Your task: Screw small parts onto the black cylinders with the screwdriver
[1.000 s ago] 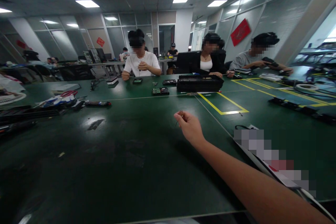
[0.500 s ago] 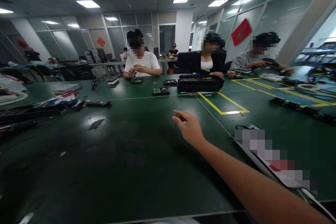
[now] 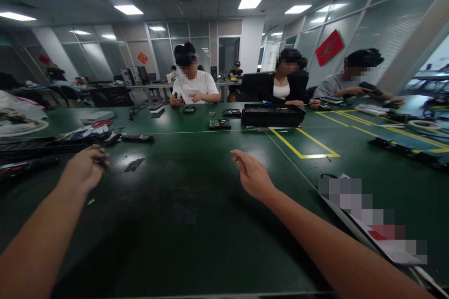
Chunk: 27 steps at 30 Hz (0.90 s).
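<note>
My left hand (image 3: 84, 168) reaches out over the dark green table (image 3: 182, 205) at the left. Its fingers are curled round a small dark thing at the fingertips that I cannot make out. It is close to the long black strips (image 3: 35, 147) at the table's left edge. My right hand (image 3: 251, 176) hovers above the middle of the table, thumb stretched forward and fingers loosely apart. Nothing shows in it.
A pile of tools with red-handled scissors (image 3: 100, 124) and a dark pen-like tool (image 3: 137, 138) lies at the left. Farther off are a circuit board (image 3: 219, 124), a black tray (image 3: 272, 115) and a yellow taped rectangle (image 3: 303, 145). Three people sit across the table. A blurred-out sheet (image 3: 365, 217) lies at the right.
My left arm has come into view from the lower left. The small thing with a thin rod that my right hand pinched a second ago no longer shows. The view has tilted down slightly.
</note>
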{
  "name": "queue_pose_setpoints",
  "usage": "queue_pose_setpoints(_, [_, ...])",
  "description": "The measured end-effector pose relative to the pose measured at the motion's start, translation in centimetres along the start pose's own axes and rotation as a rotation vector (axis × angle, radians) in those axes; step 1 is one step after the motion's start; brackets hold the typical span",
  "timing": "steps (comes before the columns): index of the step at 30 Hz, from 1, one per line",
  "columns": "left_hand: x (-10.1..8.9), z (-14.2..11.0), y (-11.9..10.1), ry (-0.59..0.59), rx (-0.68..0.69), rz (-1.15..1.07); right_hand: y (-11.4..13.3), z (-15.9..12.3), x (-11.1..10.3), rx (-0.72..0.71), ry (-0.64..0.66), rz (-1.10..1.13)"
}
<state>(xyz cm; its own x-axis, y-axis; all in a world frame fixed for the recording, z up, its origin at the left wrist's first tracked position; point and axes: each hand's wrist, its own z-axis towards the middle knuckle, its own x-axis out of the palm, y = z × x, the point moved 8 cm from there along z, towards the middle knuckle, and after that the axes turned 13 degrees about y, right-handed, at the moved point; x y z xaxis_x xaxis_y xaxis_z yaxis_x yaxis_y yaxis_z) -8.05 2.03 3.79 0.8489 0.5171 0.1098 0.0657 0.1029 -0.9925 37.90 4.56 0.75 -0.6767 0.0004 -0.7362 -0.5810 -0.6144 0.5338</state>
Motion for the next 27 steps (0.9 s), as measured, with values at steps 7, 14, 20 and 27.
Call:
queue_pose_setpoints(7, [15.2,-3.4,2.6,0.355,-0.019,-0.077,-0.6,-0.6,-1.4,0.064,-0.203,-0.043])
queue_pose_setpoints(14, [24.8,-9.2,6.8,0.783,0.208,0.235,-1.3,-0.5,-1.5,0.052,-0.208,0.033])
queue_pose_setpoints(20, [25.7,-12.3,9.2,0.937,0.301,0.502,-1.3,-0.6,-1.8,0.079,-0.255,0.022])
queue_pose_setpoints(27, [25.7,-12.5,9.6,0.926,0.299,0.477,-1.7,-0.4,-1.1,0.111,-0.181,0.051])
